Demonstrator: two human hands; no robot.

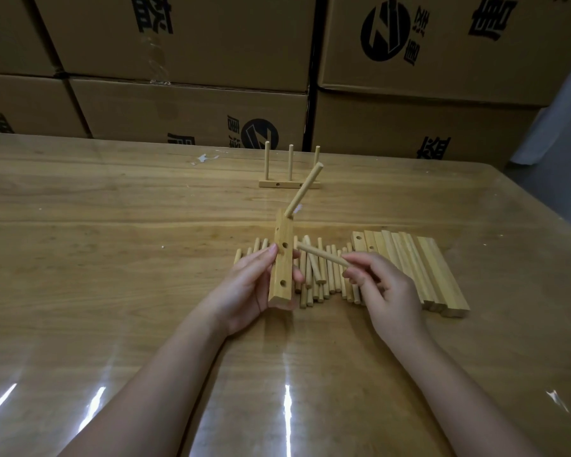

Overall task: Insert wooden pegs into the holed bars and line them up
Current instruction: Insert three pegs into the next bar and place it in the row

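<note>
One holed bar [282,258], frame centre, long axis running up-frame, gripped round its lower half by left hand [251,288]; seated peg [304,189] at its upper end. Loose peg [320,253], pinched by right hand [389,291], points left, tip just beside middle hole [285,245].

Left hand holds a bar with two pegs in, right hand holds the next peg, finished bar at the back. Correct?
Not quite. The head view shows the bar in the left hand with only one inserted peg, at its far end; its other two holes are empty. Rest holds: right hand pinches the next peg, finished bar stands at the back.
</note>
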